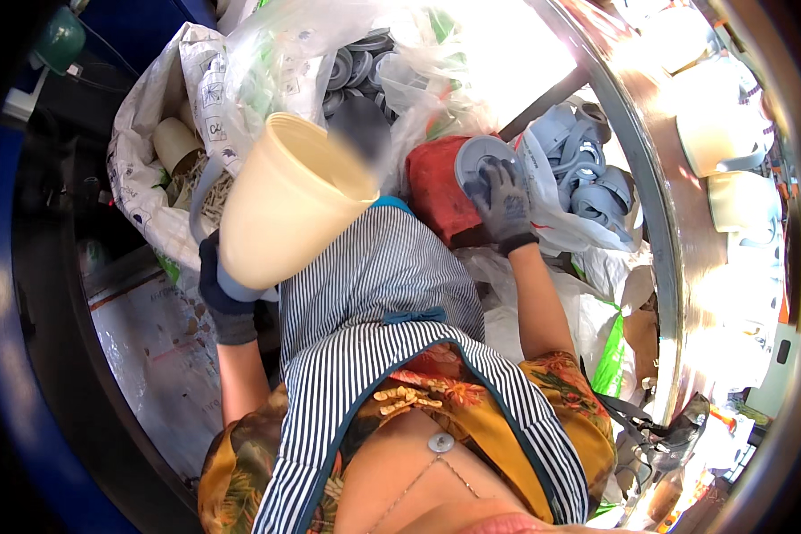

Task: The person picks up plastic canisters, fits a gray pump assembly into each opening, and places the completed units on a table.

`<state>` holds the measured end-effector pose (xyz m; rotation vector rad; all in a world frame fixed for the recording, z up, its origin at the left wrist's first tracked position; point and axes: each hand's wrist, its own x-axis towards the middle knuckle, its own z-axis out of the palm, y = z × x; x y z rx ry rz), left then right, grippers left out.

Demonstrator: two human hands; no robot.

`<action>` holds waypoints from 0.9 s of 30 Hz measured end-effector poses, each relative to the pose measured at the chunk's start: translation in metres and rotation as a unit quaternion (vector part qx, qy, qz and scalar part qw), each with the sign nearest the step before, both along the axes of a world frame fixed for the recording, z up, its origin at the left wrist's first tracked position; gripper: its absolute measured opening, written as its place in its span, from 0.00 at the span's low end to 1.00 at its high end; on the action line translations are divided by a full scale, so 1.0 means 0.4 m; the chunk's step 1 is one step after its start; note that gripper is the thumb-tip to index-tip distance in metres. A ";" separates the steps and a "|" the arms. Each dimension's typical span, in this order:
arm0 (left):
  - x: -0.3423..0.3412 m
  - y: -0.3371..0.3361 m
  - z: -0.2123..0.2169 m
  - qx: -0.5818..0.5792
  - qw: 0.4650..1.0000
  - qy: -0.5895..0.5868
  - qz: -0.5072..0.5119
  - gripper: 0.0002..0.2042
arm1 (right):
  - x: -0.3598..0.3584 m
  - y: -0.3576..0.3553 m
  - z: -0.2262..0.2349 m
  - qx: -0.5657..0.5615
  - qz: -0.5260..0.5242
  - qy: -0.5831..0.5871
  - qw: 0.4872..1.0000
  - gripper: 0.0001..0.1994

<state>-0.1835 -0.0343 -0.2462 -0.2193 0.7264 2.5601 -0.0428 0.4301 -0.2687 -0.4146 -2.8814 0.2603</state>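
My left hand (pixel 227 303), in a dark glove, is closed round the lower end of a large cream plastic mug (pixel 280 214). The mug tilts, its open mouth turned up and to the right. A grey handle (pixel 206 191) runs along its left side, and its base is grey too. My right hand (pixel 509 203), in a grey glove, grips a round grey lid (pixel 473 158) with the fingers over its face. The lid is apart from the mug, in front of a red bundle (pixel 432 189).
A white sack (pixel 138 133) at the left holds another cream mug (pixel 176 144). Grey lids (pixel 356 67) fill a clear bag at the far side. A bag of grey handle parts (pixel 578 151) lies at the right, beside a table edge (pixel 645 178) with finished-looking cream mugs (pixel 716 133).
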 end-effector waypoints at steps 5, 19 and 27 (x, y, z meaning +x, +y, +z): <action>0.032 0.053 0.010 -0.087 0.995 0.058 0.005 0.19 | -0.035 0.044 -0.005 0.134 -0.003 -0.033 0.990 0.27; 0.095 0.094 0.226 -0.087 0.991 0.066 -0.075 0.19 | -0.018 -0.300 0.354 -0.357 0.274 0.295 0.843 0.25; 0.064 0.076 0.244 -0.026 0.985 0.029 -0.166 0.17 | 0.019 -0.352 0.347 -0.367 0.314 0.328 0.811 0.23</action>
